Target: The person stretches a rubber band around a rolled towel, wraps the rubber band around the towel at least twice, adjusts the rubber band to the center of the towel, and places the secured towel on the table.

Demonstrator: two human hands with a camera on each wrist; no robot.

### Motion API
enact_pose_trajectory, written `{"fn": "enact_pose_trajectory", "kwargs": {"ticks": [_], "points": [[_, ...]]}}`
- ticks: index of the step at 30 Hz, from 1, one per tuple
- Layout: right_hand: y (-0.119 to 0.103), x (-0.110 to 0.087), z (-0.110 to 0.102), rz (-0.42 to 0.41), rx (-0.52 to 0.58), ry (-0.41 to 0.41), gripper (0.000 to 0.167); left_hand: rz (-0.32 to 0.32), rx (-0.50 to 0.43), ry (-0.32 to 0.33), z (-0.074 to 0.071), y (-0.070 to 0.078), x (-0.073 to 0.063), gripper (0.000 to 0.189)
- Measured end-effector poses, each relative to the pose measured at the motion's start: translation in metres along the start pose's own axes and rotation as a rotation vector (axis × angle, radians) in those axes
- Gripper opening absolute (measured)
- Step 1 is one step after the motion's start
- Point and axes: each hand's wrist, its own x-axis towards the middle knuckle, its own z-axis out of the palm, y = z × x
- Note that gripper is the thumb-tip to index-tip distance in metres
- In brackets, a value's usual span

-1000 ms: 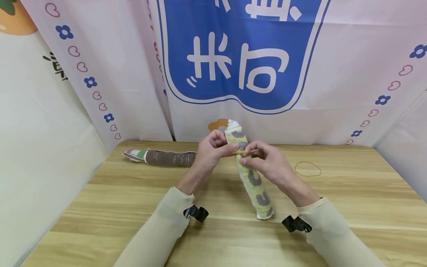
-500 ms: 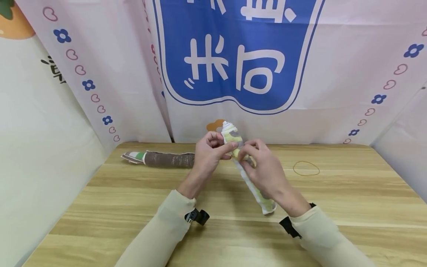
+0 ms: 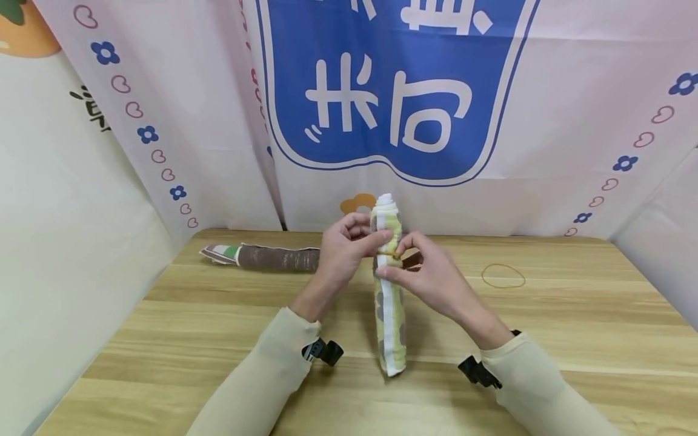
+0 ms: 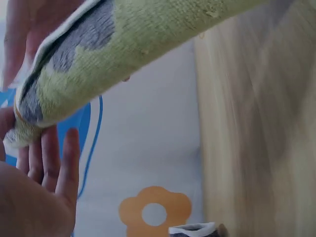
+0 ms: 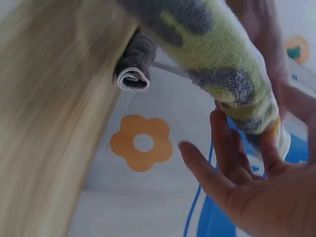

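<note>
towel (image 3: 389, 330) rolled, band (image 3: 387, 254) across it, work about halfway at a guess

the yellow and grey towel is held up in the middle of the frame, already in a slim roll. the left hand (image 3: 349, 245) grips its upper part, thumb in front and fingers behind. the right hand (image 3: 431, 272) grips it just below, thumb on the cloth and forefinger at the band; how many turns the band makes cannot be told.

rolling looks done. seating the band and letting go seem left. a brown roll (image 3: 278, 258) lies on the table (image 3: 191, 333) at the left of the frame, partly behind the left hand, with no band on the part in sight. a loose band (image 3: 503, 287) lies right of centre, seemingly unused.

as for writing, the blue panel (image 3: 376, 145) at upper centre carries big white characters; one resembles 米, and the top ones are cut off. small dark characters (image 3: 95, 112) at upper left are too creased to read. no brand or label can be read on either roll.
</note>
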Motion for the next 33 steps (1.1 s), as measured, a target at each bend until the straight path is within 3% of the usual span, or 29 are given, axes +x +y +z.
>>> {"fn": "enact_pose_trajectory", "kwargs": {"ticks": [5,8,10,16,19,22,27,30,33], "points": [[-0.003,-0.005,0.014,-0.264,-0.288,0.099,0.026,0.03,0.059,0.067,0.005,0.002,-0.004,0.025],[-0.003,-0.006,0.015,-0.324,-0.369,0.139,0.026,0.022,0.069,0.08,0.005,0.002,-0.003,0.027],[-0.002,-0.005,0.013,-0.291,-0.291,0.124,0.024,0.012,0.071,0.047,0.003,0.002,-0.002,0.029],[0.0,-0.001,-0.002,-0.04,0.122,0.029,0.015,-0.075,0.02,-0.169,-0.01,-0.001,0.002,0.043],[0.002,0.001,-0.006,0.017,0.178,0.011,0.013,-0.087,0.015,-0.21,-0.014,-0.002,0.003,0.045],[0.003,0.002,-0.006,0.009,0.136,-0.014,0.013,-0.093,0.028,-0.177,-0.013,-0.002,0.003,0.041],[0.002,0.001,0.001,-0.035,-0.09,0.0,0.025,-0.089,0.052,-0.053,-0.006,-0.001,0.002,0.03],[0.0,0.0,0.009,-0.101,-0.192,0.038,0.03,-0.08,0.066,0.017,0.0,-0.001,0.0,0.027],[0.002,-0.002,0.016,-0.223,-0.262,0.078,0.026,-0.088,0.078,0.076,0.004,0.0,-0.002,0.028]]}}
